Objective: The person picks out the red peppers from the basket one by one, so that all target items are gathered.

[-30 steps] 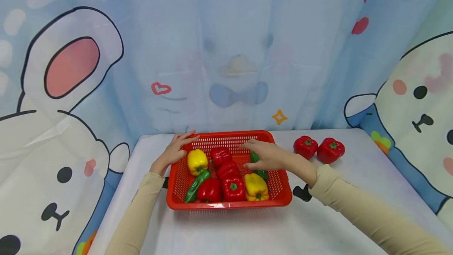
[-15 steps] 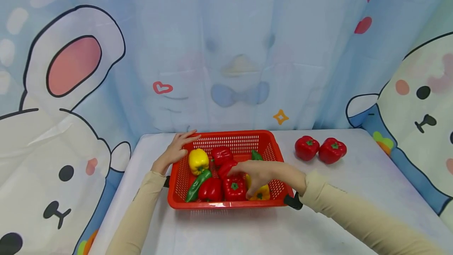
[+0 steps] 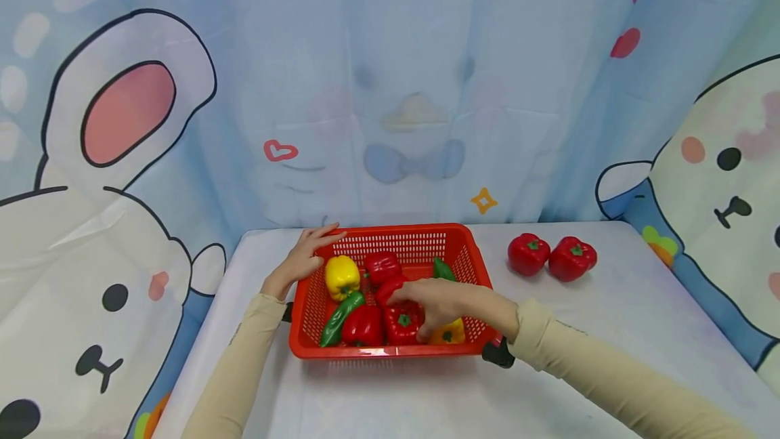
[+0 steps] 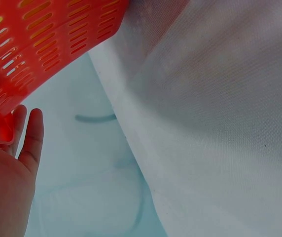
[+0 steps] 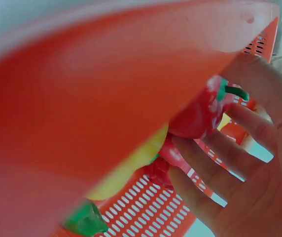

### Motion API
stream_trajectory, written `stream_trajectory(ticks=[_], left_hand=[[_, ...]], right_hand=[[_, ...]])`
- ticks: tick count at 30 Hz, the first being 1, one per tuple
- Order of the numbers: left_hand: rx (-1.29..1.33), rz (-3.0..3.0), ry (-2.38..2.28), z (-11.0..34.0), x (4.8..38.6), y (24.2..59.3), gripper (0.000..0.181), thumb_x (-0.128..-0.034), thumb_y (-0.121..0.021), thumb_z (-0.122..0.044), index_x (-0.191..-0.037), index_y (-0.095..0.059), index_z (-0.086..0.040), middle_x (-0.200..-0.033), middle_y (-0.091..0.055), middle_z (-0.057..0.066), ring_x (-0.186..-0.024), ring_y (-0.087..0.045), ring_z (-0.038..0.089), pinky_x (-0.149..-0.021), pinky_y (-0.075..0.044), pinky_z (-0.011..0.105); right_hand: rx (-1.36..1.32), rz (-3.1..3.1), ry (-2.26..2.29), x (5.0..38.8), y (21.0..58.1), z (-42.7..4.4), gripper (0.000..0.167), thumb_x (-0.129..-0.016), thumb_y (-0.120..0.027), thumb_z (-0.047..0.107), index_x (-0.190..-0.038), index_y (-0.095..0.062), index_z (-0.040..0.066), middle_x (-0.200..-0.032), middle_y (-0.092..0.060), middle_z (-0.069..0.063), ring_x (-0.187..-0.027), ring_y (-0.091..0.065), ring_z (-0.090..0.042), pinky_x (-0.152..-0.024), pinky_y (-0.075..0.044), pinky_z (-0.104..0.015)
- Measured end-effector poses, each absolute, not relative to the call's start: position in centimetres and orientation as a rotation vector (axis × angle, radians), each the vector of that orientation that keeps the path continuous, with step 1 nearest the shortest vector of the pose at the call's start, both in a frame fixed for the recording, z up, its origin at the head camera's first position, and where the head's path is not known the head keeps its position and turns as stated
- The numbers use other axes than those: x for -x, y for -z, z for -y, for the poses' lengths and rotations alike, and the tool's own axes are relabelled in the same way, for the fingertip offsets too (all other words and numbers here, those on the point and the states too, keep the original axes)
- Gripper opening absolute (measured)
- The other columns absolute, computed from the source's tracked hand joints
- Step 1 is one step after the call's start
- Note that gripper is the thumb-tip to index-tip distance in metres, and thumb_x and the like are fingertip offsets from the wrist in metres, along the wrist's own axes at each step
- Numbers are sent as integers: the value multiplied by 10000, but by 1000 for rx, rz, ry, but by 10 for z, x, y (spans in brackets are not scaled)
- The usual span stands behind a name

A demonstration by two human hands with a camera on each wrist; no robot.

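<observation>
A red plastic basket [image 3: 390, 352] holds several peppers. My left hand [image 3: 302, 257] rests on its back left corner, beside a yellow bell pepper [image 3: 342, 278]. In the left wrist view, that hand's fingers [image 4: 33, 136] extend fairly straight outside the slotted wall. Inside the basket, my right hand [image 3: 435, 303] holds a red bell pepper [image 3: 402, 330] near the front, thumb on one side and fingers on the other. The right wrist view has this red pepper [image 5: 197, 116], green stem showing, between thumb and fingers. A second yellow bell pepper [image 3: 449, 335] is partly hidden under the hand.
Another red bell pepper [image 3: 363, 326], a long green pepper [image 3: 342, 318] and a green pepper [image 3: 443, 269] share the basket. Two red bell peppers [image 3: 529, 254] sit on the white table to its right. A printed curtain [image 3: 414, 87] hangs behind.
My right hand has moved from above the back right of the basket forward and down to the front red bell pepper. The left hand has stayed on the corner.
</observation>
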State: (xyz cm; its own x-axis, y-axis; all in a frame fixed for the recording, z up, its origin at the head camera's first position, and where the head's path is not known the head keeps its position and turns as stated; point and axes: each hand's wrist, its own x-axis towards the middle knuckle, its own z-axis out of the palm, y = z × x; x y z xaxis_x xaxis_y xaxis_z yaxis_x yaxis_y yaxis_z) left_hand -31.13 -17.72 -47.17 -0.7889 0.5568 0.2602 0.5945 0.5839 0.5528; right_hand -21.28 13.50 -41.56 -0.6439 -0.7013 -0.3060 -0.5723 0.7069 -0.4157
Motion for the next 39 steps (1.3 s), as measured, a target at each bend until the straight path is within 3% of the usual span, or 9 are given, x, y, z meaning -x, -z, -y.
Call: stream_trajectory(ticks=[9, 20, 29, 39], left_hand=[[1016, 2710, 988, 177, 310, 472, 741, -739, -376, 132, -1439, -521, -61, -1554, -351, 169, -1213, -347, 390, -891, -364, 514], [990, 2740, 1001, 177, 312, 472, 737, -752, -387, 125, -1446, -519, -83, -1574, -331, 131, -1216, -338, 362, -871, -362, 468], [994, 2728, 979, 178, 311, 472, 745, -730, -384, 99, -1442, -521, -72, -1564, -349, 134, -1201, -356, 355, -846, -356, 453], [1014, 2712, 975, 177, 311, 472, 732, -734, -383, 108, -1435, -520, -49, -1555, -351, 163, -1204, -351, 373, -872, -358, 478]], right_hand=[[1004, -2516, 402, 210, 416, -136, 716, -716, -863, 308, -1367, -568, 267, -1254, -583, 85, -1142, -508, -115, -900, -495, -383], [978, -2583, 504, 207, 400, -154, 698, -725, -846, 326, -1361, -573, 234, -1281, -585, 69, -1116, -526, -127, -861, -503, -365], [1047, -2653, 640, 209, 384, -180, 686, -764, -810, 364, -1372, -561, 166, -1278, -607, 13, -1164, -544, -192, -907, -504, -431], [980, -2741, 763, 215, 357, -225, 711, -788, -807, 335, -1401, -531, 104, -1271, -613, -38, -1093, -573, -221, -862, -526, -438]])
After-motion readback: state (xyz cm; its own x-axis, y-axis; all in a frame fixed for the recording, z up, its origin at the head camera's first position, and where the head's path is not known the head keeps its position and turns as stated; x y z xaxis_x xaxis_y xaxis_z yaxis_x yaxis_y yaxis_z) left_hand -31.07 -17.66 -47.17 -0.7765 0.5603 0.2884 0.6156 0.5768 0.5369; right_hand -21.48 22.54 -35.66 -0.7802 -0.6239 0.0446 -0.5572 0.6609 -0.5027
